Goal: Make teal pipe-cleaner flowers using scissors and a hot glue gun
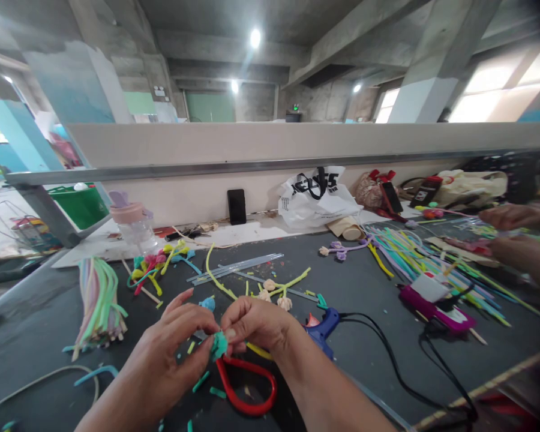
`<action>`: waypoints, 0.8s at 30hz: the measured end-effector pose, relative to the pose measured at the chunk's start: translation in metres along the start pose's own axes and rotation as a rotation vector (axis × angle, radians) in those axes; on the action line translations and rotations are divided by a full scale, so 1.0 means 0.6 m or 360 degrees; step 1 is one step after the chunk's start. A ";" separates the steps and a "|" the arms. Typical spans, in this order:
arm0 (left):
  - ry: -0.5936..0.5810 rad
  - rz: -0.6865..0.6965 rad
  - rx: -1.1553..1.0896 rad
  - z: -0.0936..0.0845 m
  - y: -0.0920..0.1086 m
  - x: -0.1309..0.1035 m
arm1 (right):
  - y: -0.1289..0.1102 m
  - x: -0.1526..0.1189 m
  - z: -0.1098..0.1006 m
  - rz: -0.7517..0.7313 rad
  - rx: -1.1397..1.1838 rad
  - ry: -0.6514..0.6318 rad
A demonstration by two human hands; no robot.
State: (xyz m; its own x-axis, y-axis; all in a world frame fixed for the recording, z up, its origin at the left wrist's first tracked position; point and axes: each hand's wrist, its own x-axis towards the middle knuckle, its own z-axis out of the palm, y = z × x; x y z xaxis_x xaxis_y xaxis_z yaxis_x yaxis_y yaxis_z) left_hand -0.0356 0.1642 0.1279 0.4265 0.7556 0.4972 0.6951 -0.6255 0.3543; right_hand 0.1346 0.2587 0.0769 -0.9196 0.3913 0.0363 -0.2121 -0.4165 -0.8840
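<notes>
Both hands meet low in the centre of the head view. My left hand (175, 345) pinches a small teal piece (218, 346) from the left side. Thumb and fingers of my right hand (256, 324) close on the same piece from the right. Just below it lies a red loop-shaped handle (252, 409). Beside my right wrist rests a blue glue gun (323, 330) with a black cord. Beyond the hands are a yellow-green stem (297, 281) with beige blossoms (285, 303) and a blue blossom (207, 303). Short teal offcuts are scattered around.
A bundle of pastel stems (96, 300) lies left, near a pink-lidded bottle (132, 225). A phone (237, 207) and white bag (319, 195) stand at the back. Right are a purple glue gun (436, 309), more stems and another person's hands (517, 240).
</notes>
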 end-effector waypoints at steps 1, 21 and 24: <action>-0.0020 0.0008 0.0013 -0.001 -0.002 -0.001 | 0.000 0.000 0.000 -0.0003 -0.0004 0.0006; 0.0106 0.0303 -0.0179 -0.015 0.005 0.003 | 0.027 0.005 -0.001 -0.0020 0.0232 -0.0087; 0.0132 0.0343 -0.0181 -0.012 -0.004 0.005 | 0.024 0.004 -0.001 -0.0080 0.0225 -0.0086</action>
State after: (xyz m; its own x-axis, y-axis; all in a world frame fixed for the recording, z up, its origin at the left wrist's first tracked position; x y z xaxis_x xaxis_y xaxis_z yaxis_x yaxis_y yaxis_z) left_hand -0.0398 0.1667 0.1343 0.5057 0.5866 0.6326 0.5217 -0.7919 0.3173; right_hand 0.1295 0.2545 0.0640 -0.9222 0.3714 0.1075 -0.2995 -0.5104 -0.8061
